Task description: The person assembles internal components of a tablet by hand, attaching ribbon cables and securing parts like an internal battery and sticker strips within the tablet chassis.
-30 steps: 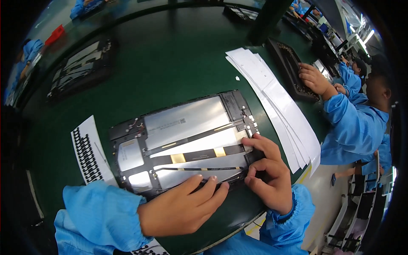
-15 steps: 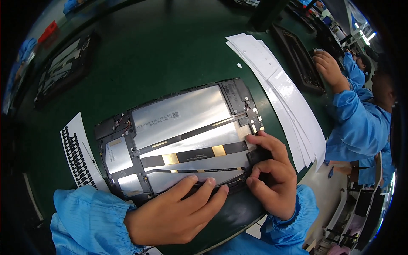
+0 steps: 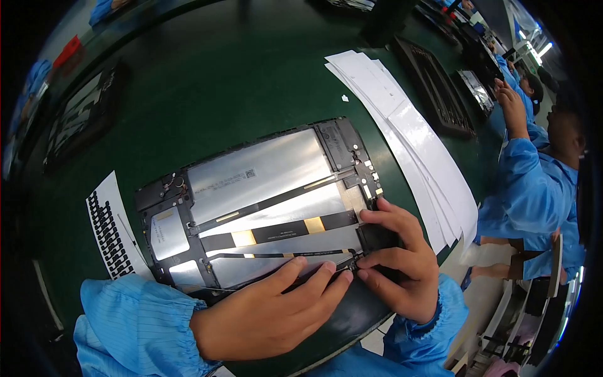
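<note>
An opened tablet lies face down, tilted, on the green table, its silver battery plates and black flat ribbon cables bare. My left hand reaches across its near edge with fingers stretched out and tips resting by the lowest thin ribbon cable. At the near right corner my right hand brings thumb and middle finger together beside a small dark part. What they pinch is too small to make out. Its index finger rests on the right side of the tablet. A thin wire shows along the near edge, partly hidden by my left hand.
White paper sheets overlap to the right of the tablet. A sheet of black stickers lies left. Another opened device sits far left, and a black tray far right. A co-worker in blue sleeves sits at the right.
My right thumb and middle finger have come in closer to the corner and to my left fingertips. The co-worker's hand has lifted away from the black tray. The view has shifted slightly.
</note>
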`<move>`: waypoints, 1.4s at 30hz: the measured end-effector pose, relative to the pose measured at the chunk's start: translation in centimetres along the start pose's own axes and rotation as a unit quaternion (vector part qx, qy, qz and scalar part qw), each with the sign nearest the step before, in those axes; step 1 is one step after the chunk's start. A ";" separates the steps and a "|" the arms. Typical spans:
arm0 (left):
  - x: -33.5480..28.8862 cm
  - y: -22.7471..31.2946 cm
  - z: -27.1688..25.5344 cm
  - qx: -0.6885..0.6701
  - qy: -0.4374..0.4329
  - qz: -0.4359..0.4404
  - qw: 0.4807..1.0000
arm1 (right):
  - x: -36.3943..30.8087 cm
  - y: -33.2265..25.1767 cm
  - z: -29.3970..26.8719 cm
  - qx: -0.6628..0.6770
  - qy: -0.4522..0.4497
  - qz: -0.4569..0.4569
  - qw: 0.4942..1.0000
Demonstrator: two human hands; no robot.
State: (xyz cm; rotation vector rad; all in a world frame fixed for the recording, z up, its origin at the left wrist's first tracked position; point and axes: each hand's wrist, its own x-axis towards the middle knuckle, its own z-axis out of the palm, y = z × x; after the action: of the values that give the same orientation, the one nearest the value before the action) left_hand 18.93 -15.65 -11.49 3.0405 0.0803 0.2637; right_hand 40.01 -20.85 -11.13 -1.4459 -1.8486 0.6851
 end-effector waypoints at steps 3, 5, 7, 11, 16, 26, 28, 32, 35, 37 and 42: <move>0.1 -0.2 0.1 -0.002 0.001 -0.004 1.000 | 0.2 0.2 0.0 -0.009 0.003 0.006 1.000; 0.3 -0.4 0.1 -0.007 0.002 -0.007 1.000 | 0.3 0.2 -0.1 -0.021 0.004 0.000 1.000; 0.3 -0.5 -0.1 -0.016 0.007 -0.012 1.000 | 0.5 0.1 -0.2 -0.029 0.005 -0.007 1.000; 0.3 -0.2 -0.5 -0.026 0.008 -0.024 0.999 | 0.9 -1.3 -0.1 -0.072 0.009 -0.013 0.997; -0.2 0.2 0.1 -0.099 0.020 -0.049 0.994 | 0.0 -0.3 1.1 -0.067 0.039 -0.059 0.995; -11.1 2.4 -3.6 -0.103 0.074 -0.431 0.893 | -2.3 1.9 -0.8 -0.151 0.142 0.064 0.976; -12.6 2.3 -1.7 -0.067 0.000 -0.435 0.898 | -0.7 2.0 0.8 -0.153 0.092 0.006 0.984; -11.7 3.3 0.5 -0.176 0.164 -0.381 0.893 | -1.6 1.3 1.5 0.011 0.166 0.073 0.983; -7.9 6.2 -0.7 -0.235 0.308 -0.148 0.910 | -0.8 -0.4 1.3 0.151 0.064 0.040 0.986; -8.4 7.3 -2.1 -0.168 0.347 -0.245 0.889 | 1.9 -2.0 4.2 0.152 -0.003 -0.019 0.988; -19.5 6.9 -3.2 0.063 0.331 -0.592 0.732 | 5.5 -3.2 9.0 0.154 -0.053 0.049 0.985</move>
State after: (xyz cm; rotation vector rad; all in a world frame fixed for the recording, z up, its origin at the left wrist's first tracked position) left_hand -0.49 -23.38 -10.97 2.1409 1.9598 1.1360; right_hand 30.27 -16.21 -13.30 -1.3220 -1.6688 1.0647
